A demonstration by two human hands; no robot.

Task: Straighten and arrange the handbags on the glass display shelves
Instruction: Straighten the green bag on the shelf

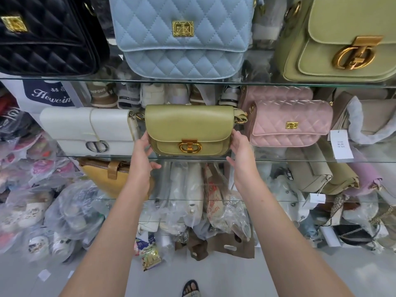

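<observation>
- Head view: my left grip and right grip flank the small olive-green leather flap handbag with a gold clasp. Both lie mostly open, fingers nearly straight against the bag's two ends, thumbs hanging free below.
- The handbag stands upright at the front edge of the middle glass shelf, between a white flap handbag and a pink quilted handbag.
- On the upper glass shelf sit a black quilted handbag, a light-blue quilted handbag and a large olive-green handbag.
</observation>
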